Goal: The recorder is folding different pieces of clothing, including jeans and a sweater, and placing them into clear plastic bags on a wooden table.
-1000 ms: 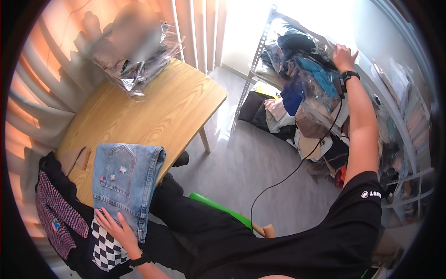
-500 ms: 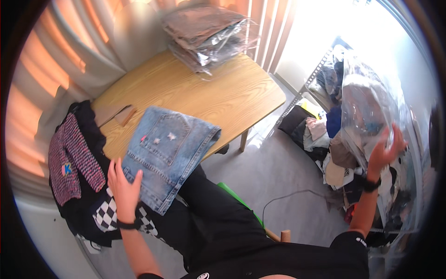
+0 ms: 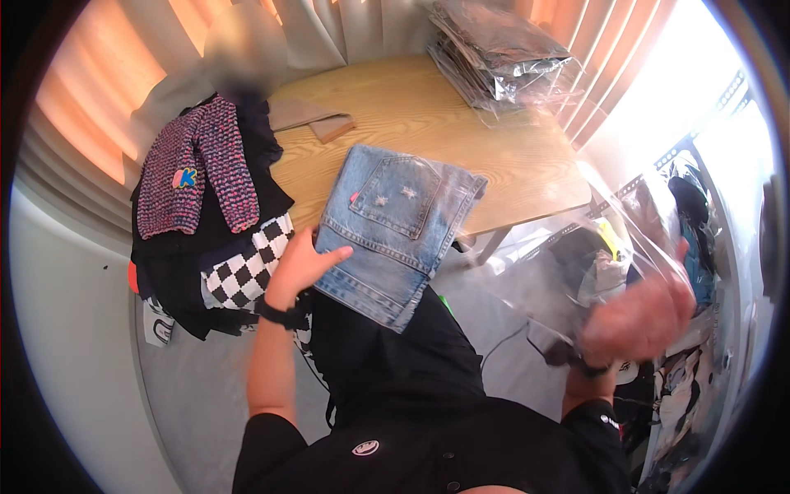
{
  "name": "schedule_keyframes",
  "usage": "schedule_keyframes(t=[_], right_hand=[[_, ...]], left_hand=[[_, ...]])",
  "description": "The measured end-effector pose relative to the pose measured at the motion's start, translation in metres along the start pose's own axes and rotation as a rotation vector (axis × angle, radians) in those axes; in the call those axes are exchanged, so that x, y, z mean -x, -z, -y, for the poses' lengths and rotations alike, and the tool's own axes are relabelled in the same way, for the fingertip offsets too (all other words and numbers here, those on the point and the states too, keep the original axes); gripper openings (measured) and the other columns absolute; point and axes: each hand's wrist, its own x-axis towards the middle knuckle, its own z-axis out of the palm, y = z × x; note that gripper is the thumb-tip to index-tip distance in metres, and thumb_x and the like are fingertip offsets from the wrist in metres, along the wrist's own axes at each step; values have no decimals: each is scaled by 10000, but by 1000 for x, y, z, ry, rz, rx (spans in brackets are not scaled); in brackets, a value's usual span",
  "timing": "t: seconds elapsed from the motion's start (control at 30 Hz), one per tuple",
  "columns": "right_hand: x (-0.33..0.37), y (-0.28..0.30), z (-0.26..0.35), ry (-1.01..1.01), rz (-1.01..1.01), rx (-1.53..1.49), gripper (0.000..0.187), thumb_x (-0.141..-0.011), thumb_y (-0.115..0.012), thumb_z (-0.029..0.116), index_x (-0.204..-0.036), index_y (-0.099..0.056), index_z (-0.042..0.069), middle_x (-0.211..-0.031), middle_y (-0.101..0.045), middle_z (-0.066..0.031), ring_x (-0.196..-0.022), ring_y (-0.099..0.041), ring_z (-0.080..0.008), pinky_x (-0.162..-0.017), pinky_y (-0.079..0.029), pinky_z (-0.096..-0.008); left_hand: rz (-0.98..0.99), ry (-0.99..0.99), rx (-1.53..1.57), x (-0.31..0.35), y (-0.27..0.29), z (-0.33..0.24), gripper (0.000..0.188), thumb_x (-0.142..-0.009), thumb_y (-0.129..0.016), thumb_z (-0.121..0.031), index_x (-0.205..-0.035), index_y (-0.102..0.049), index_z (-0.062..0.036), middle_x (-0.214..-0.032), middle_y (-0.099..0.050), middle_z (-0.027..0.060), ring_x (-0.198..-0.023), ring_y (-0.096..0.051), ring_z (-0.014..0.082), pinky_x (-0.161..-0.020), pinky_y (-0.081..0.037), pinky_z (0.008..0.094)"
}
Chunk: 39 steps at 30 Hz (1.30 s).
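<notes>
Folded light-blue jeans (image 3: pixel 374 222), with a back pocket and pale star-like marks, lie across the near table edge and over my lap. My left hand (image 3: pixel 296 267) is at their lower-left edge, its thumb across the denim and its other fingers at or behind the edge, partly hidden. On the right, my right hand (image 3: pixel 638 321) is closed on a clear plastic bag (image 3: pixel 527 272) and smeared by motion. The bag stretches from that hand towards the jeans' right side; its outline is hard to make out.
A stack of plastic-wrapped garments (image 3: pixel 502 58) sits at the back of the wooden table (image 3: pixel 395 103). A knitted top (image 3: pixel 177 177) and checkered cloth (image 3: pixel 247 276) lie in the pile at left. Clothes fill a metal rack (image 3: pixel 679 156) at right. A person stands behind the table.
My right hand has swung inward from the rack side, bringing the plastic bag towards the jeans. My left thumb now lies across the denim. The whole view has shifted.
</notes>
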Motion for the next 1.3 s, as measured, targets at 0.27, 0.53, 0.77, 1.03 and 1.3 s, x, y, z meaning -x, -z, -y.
schedule_keyframes(t=[0.27, 0.53, 0.77, 1.03, 1.3], right_hand=[[77, -105, 8, -131, 968, 195, 421, -724, -680, 52, -1134, -594, 83, -1214, -498, -104, -1144, -466, -300, -1067, -250, -531], [185, -38, -6, -1238, 583, -133, 550, -766, -720, 86, -1244, -455, 24, -1347, -394, -138, -1229, -405, -255, -1022, -336, -368], [176, -20, -19, -2075, 764, -610, 474, -868, -632, 143, -1274, -449, -20, -1162, -571, -95, -1042, -550, -154, -893, -450, -291], [156, -18, 19, -1502, 1062, -376, 339, -884, -578, 54, -1200, -490, -34, -1055, -616, -82, -947, -557, -130, -845, -450, -280], [137, -22, 67, -1310, 1036, -511, 537, -839, -651, 113, -1281, -387, -38, -1157, -540, -169, -1124, -500, -212, -971, -388, -341]], left_hand=[[83, 90, 836, 50, -33, 25, 551, -834, -673, -162, -1265, -425, 74, -1126, -588, 122, -1020, -562, 164, -891, -445, 291], [30, 206, 1092, 63, -57, 15, 728, -806, -705, -135, -1348, -269, 79, -1137, -567, 167, -1039, -557, 191, -904, -447, 321], [104, 186, 1231, 81, -81, 10, 692, -762, -738, -116, -1300, -337, 56, -1184, -542, 140, -1062, -550, 186, -945, -434, 339], [-93, -44, 828, 105, -90, -39, 728, -754, -726, -107, -1336, -311, 32, -1160, -559, 116, -1074, -542, 176, -934, -426, 318], [182, -153, 169, 108, -86, -69, 1064, -732, -720, -275, -1428, 14, 59, -1059, -580, 281, -920, -618, 393, -753, -511, 410]])
